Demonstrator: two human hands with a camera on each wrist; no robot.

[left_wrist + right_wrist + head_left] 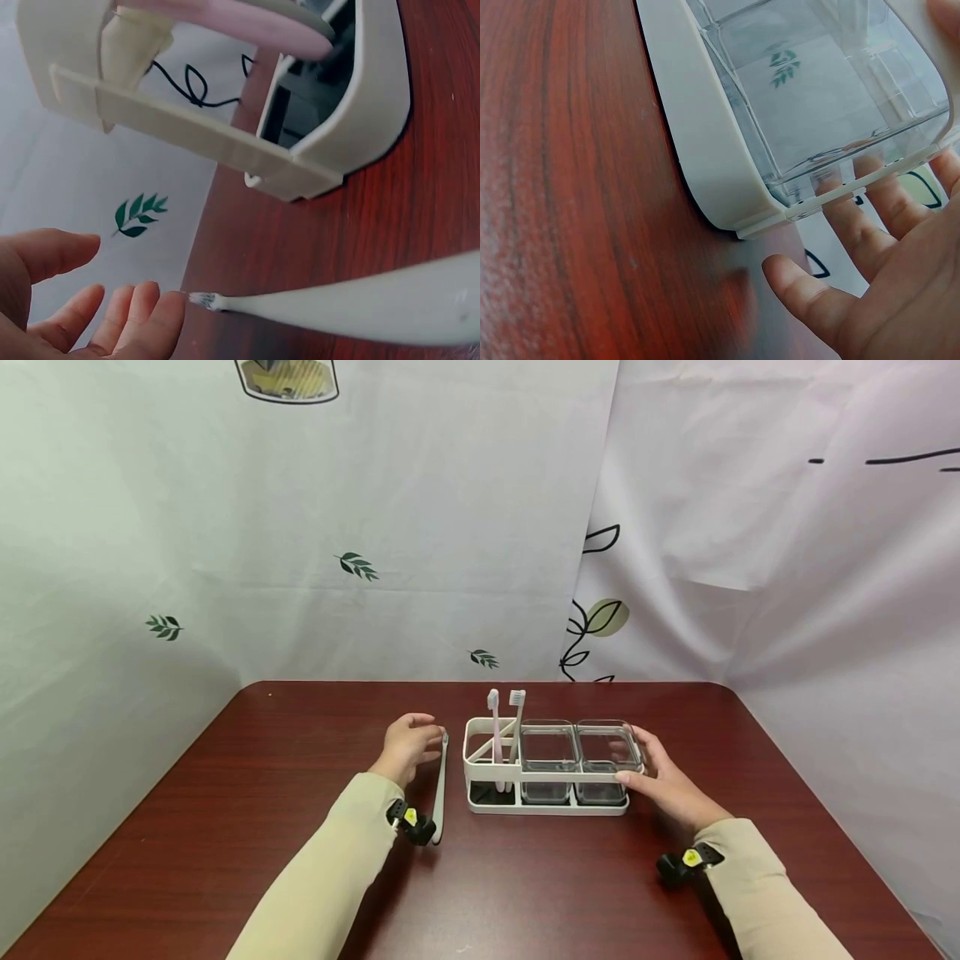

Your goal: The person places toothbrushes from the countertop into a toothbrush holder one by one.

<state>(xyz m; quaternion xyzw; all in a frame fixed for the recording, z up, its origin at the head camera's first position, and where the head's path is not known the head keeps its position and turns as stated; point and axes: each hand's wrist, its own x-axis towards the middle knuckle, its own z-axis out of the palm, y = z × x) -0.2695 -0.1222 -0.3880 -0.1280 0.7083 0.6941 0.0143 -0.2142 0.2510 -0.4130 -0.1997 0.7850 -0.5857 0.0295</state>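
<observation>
A white toothbrush holder (551,808) stands upright on the table. My right hand (671,789) grips its right end, thumb on the front rail and fingers around the side and back, beside a clear cup (810,97). Two clear cups fill the holder's middle and right sections. A pink toothbrush (497,739) and a greyish one (516,735) lean in the left section. To the left of the holder, a white toothbrush (440,793) lies with its bristles facing away from me. My left hand (408,747) is beside its head, fingers loosely bent, the fingertips right at the bristles (202,300).
The dark red wooden table (247,827) has its far edge close behind the holder. White curtains (450,527) with leaf prints hang behind it and on both sides.
</observation>
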